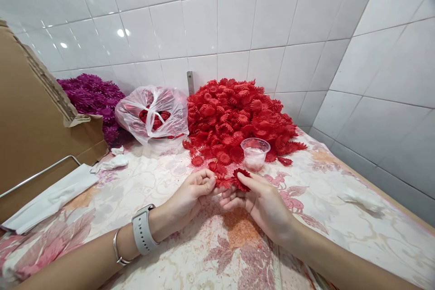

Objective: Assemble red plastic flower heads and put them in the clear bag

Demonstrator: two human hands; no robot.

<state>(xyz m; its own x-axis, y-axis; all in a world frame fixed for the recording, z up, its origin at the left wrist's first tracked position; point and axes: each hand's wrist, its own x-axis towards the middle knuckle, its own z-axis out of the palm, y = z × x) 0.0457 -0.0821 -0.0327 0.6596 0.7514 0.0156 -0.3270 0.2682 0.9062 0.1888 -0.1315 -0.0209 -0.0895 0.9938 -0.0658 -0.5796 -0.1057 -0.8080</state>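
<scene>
My right hand (260,197) holds a dark red artificial flower (240,180) between thumb and fingers, its toothed petals facing up. Close beside it, my left hand (195,190) is closed in a pinch at the edge of a brighter red flower (223,183), which spans the small gap between the two hands. Whether the left fingertips also hold something thin is too small to tell. Just beyond the hands stands a clear plastic cup (255,154) with whitish contents. Behind it rises a large heap of red flowers (234,113), a few lying loose at its front.
A tied clear plastic bag (152,115) with red pieces stands left of the heap. Purple flowers (93,99) are piled behind a cardboard box (37,113). White folded material (50,195) and crumpled tissue (113,162) lie on the floral tablecloth (142,181). Tiled walls (234,18) enclose the back and right.
</scene>
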